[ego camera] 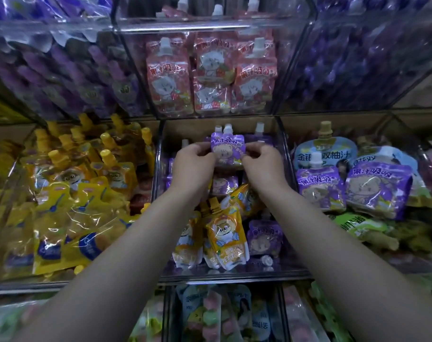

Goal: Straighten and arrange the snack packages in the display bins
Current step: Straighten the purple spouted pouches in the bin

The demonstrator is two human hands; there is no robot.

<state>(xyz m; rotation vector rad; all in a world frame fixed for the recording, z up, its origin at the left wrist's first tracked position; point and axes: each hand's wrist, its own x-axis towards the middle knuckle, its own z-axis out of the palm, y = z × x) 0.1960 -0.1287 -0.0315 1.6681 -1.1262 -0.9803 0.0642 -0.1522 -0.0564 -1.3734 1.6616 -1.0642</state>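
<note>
Head view: both hands on one purple pouch, held upright near the back edge of the centre bin. Left hand pinches its left side seam and right hand pinches the right seam. Thumbs are in front, fingers curled behind. Both are grasping, neither free.

Handling, my read: liquid-filled film pouch with a soft body and some heft. It's glossy, so likely slick. The belly will bulge or sag if squeezed. The side seams and the rigid white cap are the stiff parts. Seams are the right hold for squaring it up, and the neck under the cap would do for a one-handed lift. Not fragile, but I wouldn't crush the middle.

Around: more purple ones stand behind and below it along the back edge, caps up. Towards the front edge of the same bin, yellow pouches lie tilted, mixed with a second purple pouch near the front right corner. They look misfiled and take up the floor where a tidy row would go.
- Left bin: heap of yellow packs.
- Right bin: two purple strays lying on pale blue packs.
- Upper bin: red pouches, upright.

In the way: side walls near both wrists, the upper bin overhanging the caps, yellow strays under my forearms.
</note>
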